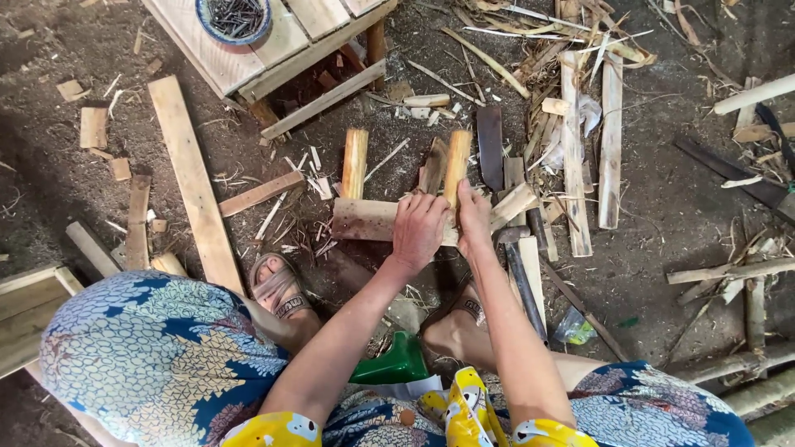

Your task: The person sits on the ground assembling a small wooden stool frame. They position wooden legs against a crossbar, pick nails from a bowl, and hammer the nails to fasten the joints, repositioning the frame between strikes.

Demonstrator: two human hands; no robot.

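Sitting low over bare dirt at the centre of the frame, the person has both hands on short pieces of wood. The left hand lies palm down with fingers curled over a flat block, pressing on its right end rather than wrapped around it. The right hand is closed around the lower end of a split stick, which points up the frame just right of centre, its base meeting the block. A second stick of the same yellow colour lies just left of it, its lower end also at the block. A dark flat blade rests on the ground just right of the held stick. At the upper left, a blue bowl of nails sits on a pale wooden pallet. A long plank runs down the left side. A green plastic object shows between the knees at the bottom centre, and 2 sandalled feet flank the arms.
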